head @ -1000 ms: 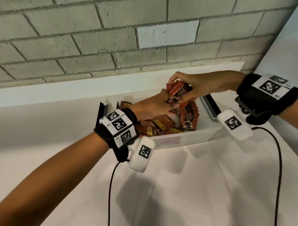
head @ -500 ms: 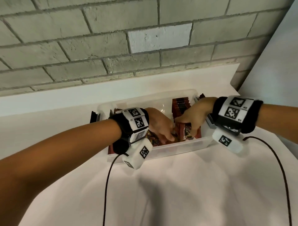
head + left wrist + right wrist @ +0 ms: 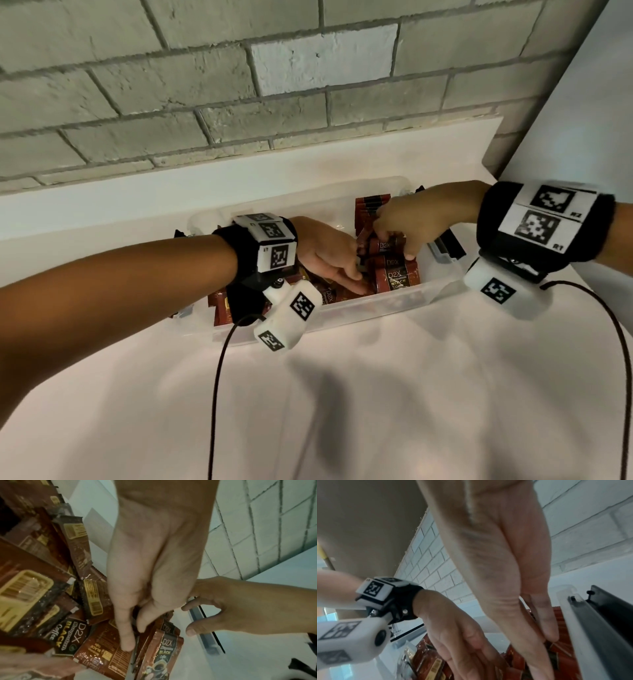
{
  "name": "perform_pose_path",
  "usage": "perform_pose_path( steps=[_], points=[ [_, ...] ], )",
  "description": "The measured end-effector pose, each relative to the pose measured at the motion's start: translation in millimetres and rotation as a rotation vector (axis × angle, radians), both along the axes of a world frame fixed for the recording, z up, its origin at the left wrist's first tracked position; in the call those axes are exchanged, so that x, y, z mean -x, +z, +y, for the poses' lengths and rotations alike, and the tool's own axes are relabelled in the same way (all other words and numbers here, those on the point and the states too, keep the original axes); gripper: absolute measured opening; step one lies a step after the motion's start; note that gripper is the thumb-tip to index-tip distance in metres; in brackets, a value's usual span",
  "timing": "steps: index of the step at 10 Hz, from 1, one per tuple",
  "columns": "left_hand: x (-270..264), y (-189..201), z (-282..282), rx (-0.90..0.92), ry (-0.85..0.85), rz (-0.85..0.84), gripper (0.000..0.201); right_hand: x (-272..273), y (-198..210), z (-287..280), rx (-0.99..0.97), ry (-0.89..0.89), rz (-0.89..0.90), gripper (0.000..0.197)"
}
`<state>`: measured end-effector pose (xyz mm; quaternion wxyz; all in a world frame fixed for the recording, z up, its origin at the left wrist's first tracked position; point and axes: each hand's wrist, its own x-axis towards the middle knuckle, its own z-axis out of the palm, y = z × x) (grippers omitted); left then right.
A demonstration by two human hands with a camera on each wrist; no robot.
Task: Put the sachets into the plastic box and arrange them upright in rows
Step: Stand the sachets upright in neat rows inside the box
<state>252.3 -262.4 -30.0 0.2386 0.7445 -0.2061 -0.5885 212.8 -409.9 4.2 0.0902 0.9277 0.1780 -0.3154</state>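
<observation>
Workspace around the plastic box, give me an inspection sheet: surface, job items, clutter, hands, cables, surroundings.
Surface: white table, bare in front of the box.
Job's things: clear plastic box holds brown sachets; an upright row at its right end, loose sachets lying flat at its left.
Clutter: nothing seen.
Hands: left hand reaches in, fingers extended onto sachets; right hand grips a bunch of sachets.
Cables: black cables run from both wrist units over the table.
Surroundings: grey brick wall behind.

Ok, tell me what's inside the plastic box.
Inside the plastic box: upright sachets in a row at right, loose sachets lying flat at left. The left hand and right hand hide the middle.
</observation>
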Motion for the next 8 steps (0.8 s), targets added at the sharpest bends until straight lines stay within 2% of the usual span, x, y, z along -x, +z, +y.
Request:
perform_pose_path(
  steps=[1, 2, 3, 4, 5, 6, 7, 8],
  points=[
    [-12, 6, 12, -0.082, -0.305, -0.476, 0.023, 2, -8, -2, 0.050, 0.013, 0.049, 0.032],
    [-14, 10, 18, -0.081, -0.444, -0.662, 0.021, 2, -12, -4, 0.033, -0.019, 0.040, 0.027],
    [-12, 6, 8, -0.068, -0.537, -0.670, 0.019, 1, -14, -5, -0.017, -0.044, -0.057, 0.017],
    [-5, -1, -6, -0.028, -0.684, -0.672, 0.043, 1, -17, -2, 0.012, -0.018, -0.064, 0.019],
    [-1, -4, -12, -0.021, -0.646, -0.654, 0.044, 2, -11, 0, 0.026, -0.015, 0.014, 0.029],
    [-7, -10, -11, -0.044, -0.567, -0.634, 0.043, 0, -5, -4, 0.004, -0.047, 0.019, 0.033],
    [-13, -17, -9, -0.031, -0.573, -0.658, 0.049, 4, -8, -1, 0.041, -0.053, 0.079, 0.031],
    [-11, -13, -5, -0.024, -0.699, -0.674, 0.042, 9, -11, 4, 0.098, -0.085, 0.148, 0.030]
  ],
)
